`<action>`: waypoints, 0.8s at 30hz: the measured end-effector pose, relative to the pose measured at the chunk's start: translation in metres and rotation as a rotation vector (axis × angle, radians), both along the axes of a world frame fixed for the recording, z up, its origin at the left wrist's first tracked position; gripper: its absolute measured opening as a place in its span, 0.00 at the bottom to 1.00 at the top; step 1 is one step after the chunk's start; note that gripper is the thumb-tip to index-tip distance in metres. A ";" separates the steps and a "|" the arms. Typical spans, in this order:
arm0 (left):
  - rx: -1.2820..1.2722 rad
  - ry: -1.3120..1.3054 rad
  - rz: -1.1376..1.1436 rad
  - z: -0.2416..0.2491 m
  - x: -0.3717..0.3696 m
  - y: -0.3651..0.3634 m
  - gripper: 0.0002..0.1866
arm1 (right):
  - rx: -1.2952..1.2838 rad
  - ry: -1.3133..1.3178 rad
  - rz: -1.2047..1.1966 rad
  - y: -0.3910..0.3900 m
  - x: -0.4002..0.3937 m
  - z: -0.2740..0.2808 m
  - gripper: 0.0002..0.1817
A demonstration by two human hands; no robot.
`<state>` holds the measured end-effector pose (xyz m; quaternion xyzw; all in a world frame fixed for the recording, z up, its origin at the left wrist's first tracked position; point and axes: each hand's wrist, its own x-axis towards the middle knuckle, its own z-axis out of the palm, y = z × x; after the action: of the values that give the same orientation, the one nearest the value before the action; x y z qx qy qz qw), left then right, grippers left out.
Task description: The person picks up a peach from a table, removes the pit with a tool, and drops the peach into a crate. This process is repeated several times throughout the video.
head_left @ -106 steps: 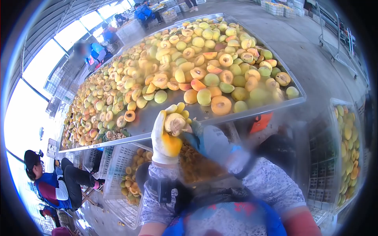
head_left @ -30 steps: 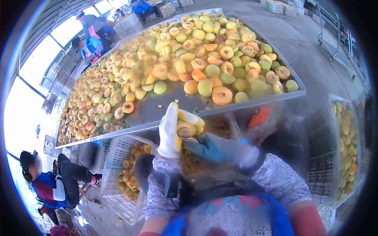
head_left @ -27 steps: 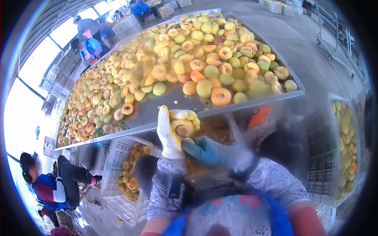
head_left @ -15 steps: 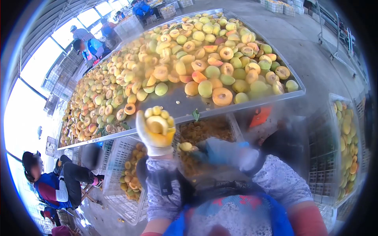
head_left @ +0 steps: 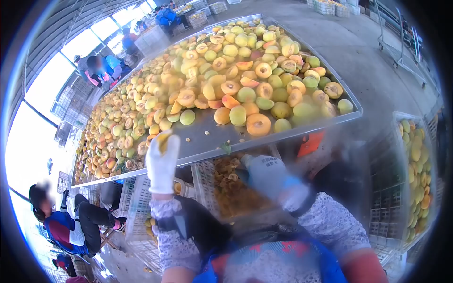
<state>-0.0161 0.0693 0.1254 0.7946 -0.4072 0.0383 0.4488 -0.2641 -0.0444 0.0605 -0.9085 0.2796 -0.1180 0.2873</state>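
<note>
My left hand (head_left: 163, 160), in a white glove with a yellow patch near the top, is raised at the table's near edge. Its back faces me, and its fingers and anything in them are hidden. My right hand (head_left: 269, 175), in a pale blue-grey glove, is closed above a crate (head_left: 204, 181) of brownish fruit scraps (head_left: 229, 184). Something dark at its fingertips is too unclear to name. Halved and whole yellow-orange fruits (head_left: 231, 88) are heaped across the metal table (head_left: 203, 146) beyond both hands.
At the right is a crate of fruit (head_left: 416, 160). An orange object (head_left: 310, 142) lies under the table's near edge. A person (head_left: 71, 226) sits at the lower left, and others work at the far left. A wheeled metal frame (head_left: 401, 61) stands at the upper right.
My left hand has moved left and up and turned its back to me; the fruit half seen in it is out of sight. The light fruit piece beside my right hand's fingers no longer shows.
</note>
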 end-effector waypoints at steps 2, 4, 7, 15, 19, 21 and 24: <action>0.200 -0.022 -0.112 -0.008 -0.014 -0.057 0.25 | 0.005 -0.016 -0.025 -0.004 -0.006 0.003 0.14; 0.317 -0.123 -0.284 -0.022 -0.016 -0.101 0.32 | 0.040 -0.138 -0.041 -0.006 -0.008 0.003 0.14; 0.473 -0.189 -0.363 -0.054 -0.009 -0.138 0.39 | 0.022 -0.205 -0.081 -0.011 -0.007 -0.004 0.14; 0.361 0.137 -0.332 -0.048 0.004 -0.121 0.34 | -0.042 -0.429 -0.137 -0.010 0.005 0.002 0.15; -0.290 0.912 -0.591 -0.034 -0.003 -0.068 0.24 | -0.030 -0.542 -0.168 -0.010 0.015 0.003 0.15; -0.352 1.004 -0.571 -0.022 -0.020 -0.049 0.28 | 0.021 -0.565 -0.130 -0.007 0.023 0.007 0.16; -0.389 1.006 -0.554 -0.017 -0.042 -0.037 0.31 | 0.011 -0.454 -0.062 0.001 0.036 0.008 0.15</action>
<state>-0.0577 0.0319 0.1085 0.4829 -0.3221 -0.3866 0.7167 -0.2284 -0.0438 0.0680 -0.8480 0.2364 -0.3265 0.3440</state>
